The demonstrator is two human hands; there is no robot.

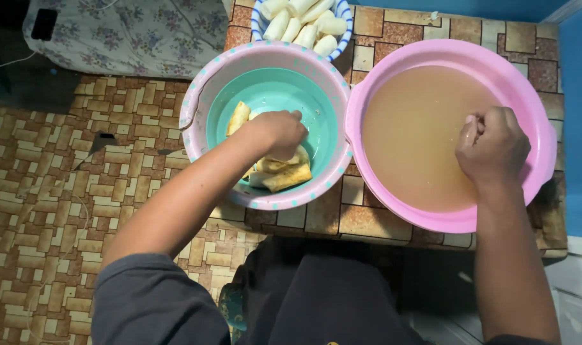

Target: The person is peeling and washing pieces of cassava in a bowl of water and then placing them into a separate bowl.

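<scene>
My left hand (275,133) reaches into a teal bowl (265,96) with a pink dotted rim and rests on yellowish cut pieces (284,176) lying in it; its fingers curl over them. One more piece (238,117) leans at the bowl's left side. My right hand (492,145) hangs over a large pink basin (454,57) of cloudy brown water (412,128), fingers bunched together just at the surface. Whether they pinch anything I cannot tell.
A blue-and-white striped bowl (342,13) of pale peeled pieces (303,22) stands behind the teal bowl. All bowls sit on a low surface with a brown stone pattern (361,217). A flowered cloth (131,32) lies at the far left on the floor.
</scene>
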